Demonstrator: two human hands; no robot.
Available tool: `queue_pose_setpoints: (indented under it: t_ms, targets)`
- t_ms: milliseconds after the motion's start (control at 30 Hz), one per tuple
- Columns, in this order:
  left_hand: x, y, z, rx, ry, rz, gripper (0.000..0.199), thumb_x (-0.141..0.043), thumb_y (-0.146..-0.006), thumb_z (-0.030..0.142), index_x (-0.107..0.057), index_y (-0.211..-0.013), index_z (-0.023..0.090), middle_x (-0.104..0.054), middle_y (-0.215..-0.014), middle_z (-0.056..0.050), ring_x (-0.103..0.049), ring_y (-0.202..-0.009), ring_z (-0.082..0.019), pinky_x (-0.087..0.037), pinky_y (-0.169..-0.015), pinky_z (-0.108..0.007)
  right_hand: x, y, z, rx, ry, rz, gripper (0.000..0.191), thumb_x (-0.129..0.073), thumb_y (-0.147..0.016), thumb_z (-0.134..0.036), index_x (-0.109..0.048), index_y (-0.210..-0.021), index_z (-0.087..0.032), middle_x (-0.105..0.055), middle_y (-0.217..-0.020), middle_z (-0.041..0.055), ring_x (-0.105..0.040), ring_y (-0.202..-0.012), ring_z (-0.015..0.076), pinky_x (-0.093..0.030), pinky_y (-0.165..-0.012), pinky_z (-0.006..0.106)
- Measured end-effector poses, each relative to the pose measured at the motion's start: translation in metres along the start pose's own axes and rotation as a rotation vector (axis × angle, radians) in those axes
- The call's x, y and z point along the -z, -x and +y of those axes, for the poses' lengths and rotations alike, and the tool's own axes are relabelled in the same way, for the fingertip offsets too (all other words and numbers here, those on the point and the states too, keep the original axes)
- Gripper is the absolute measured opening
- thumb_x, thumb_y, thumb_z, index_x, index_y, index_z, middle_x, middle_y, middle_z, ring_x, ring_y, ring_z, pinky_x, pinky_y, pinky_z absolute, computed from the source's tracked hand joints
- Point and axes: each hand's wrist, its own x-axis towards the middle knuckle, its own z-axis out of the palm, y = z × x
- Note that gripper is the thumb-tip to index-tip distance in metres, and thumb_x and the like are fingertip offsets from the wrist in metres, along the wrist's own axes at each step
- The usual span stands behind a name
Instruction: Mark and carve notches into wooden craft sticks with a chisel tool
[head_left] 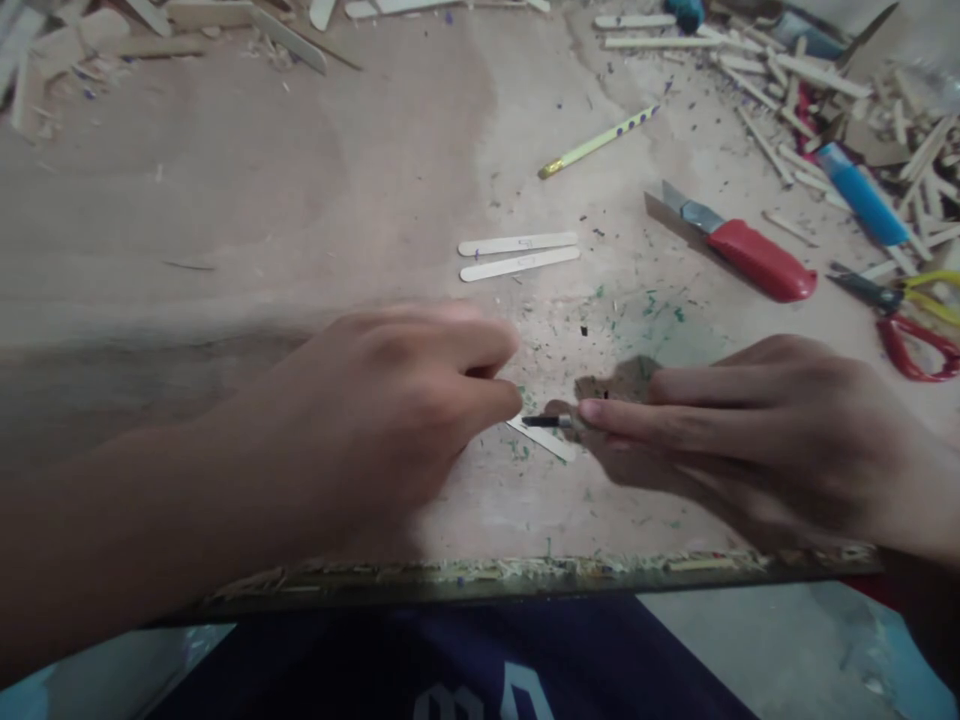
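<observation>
My left hand (420,390) is closed, with thumb and forefinger pinching a wooden craft stick (551,441) whose near end angles down to the right. My right hand (757,420) grips a slim craft knife (547,421) with a dark blade and silver collar, its handle mostly covered by my fingers. The blade lies over the stick, close to my left fingertips; contact is hard to make out. Just above my hands, two craft sticks (519,243) with small pen marks lie side by side on the wooden board (337,200).
A yellow pencil (600,143) lies behind the sticks. To the right are a red-handled utility knife (757,258) with its blade out, scissors (911,310) and a blue tube-like item (862,195). Wood scraps (915,150) pile up at back right. Shavings line the front edge.
</observation>
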Motion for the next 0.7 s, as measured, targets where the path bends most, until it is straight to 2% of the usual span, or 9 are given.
queue_pose_setpoints:
  t_ms: [133, 267, 400, 500, 633, 700]
  targets:
    - [0.000, 0.001, 0.000, -0.001, 0.007, -0.023, 0.040, -0.052, -0.111, 0.000, -0.069, -0.084, 0.024, -0.072, -0.093, -0.004, -0.069, -0.083, -0.022, -0.047, -0.075, -0.041, 0.001, -0.007, -0.005, -0.091, -0.189, -0.019, 0.030, -0.071, -0.128, -0.021, -0.091, -0.150, -0.021, -0.097, -0.118, 0.0084, -0.093, -0.091, 0.0213, -0.069, -0.076, 0.028]
    - [-0.002, 0.004, 0.000, -0.010, -0.012, 0.004, 0.039, -0.053, -0.111, -0.002, -0.070, -0.086, 0.024, -0.067, -0.093, -0.003, -0.067, -0.084, -0.022, -0.047, -0.076, -0.042, -0.001, -0.009, -0.008, -0.155, -0.280, 0.001, 0.032, -0.075, -0.125, -0.015, -0.093, -0.150, -0.023, -0.099, -0.130, 0.0079, -0.097, -0.105, 0.0236, -0.075, -0.084, 0.028]
    - [-0.004, 0.004, -0.001, -0.009, -0.005, 0.018, 0.040, -0.054, -0.113, -0.001, -0.063, -0.084, 0.025, -0.064, -0.092, -0.002, -0.064, -0.083, -0.021, -0.045, -0.075, -0.042, -0.005, -0.005, -0.007, -0.197, -0.323, 0.024, 0.028, -0.077, -0.124, -0.015, -0.094, -0.145, -0.022, -0.099, -0.131, 0.0074, -0.097, -0.104, 0.0223, -0.075, -0.084, 0.026]
    - [-0.002, 0.002, 0.000, -0.005, -0.010, 0.022, 0.040, -0.053, -0.113, 0.000, -0.063, -0.084, 0.025, -0.065, -0.092, -0.002, -0.064, -0.081, -0.021, -0.045, -0.074, -0.041, -0.011, 0.003, -0.004, -0.149, -0.252, 0.046, 0.029, -0.078, -0.124, -0.016, -0.092, -0.149, -0.021, -0.098, -0.126, 0.0080, -0.096, -0.100, 0.0205, -0.074, -0.083, 0.027]
    - [0.002, -0.001, 0.001, 0.022, -0.014, -0.090, 0.043, -0.050, -0.116, 0.001, -0.064, -0.084, 0.025, -0.068, -0.086, -0.003, -0.069, -0.084, -0.023, -0.049, -0.076, -0.041, -0.016, 0.011, -0.004, -0.097, -0.081, 0.081, 0.029, -0.076, -0.127, -0.021, -0.088, -0.153, -0.025, -0.094, -0.107, 0.0038, -0.089, -0.080, 0.0174, -0.063, -0.066, 0.030]
    - [0.002, -0.001, 0.001, 0.016, -0.007, -0.082, 0.043, -0.050, -0.116, 0.000, -0.065, -0.084, 0.025, -0.069, -0.088, -0.002, -0.069, -0.083, -0.023, -0.050, -0.075, -0.041, -0.016, 0.011, -0.006, -0.114, -0.085, 0.080, 0.030, -0.075, -0.128, -0.024, -0.089, -0.154, -0.026, -0.095, -0.107, 0.0047, -0.089, -0.079, 0.0197, -0.062, -0.063, 0.032]
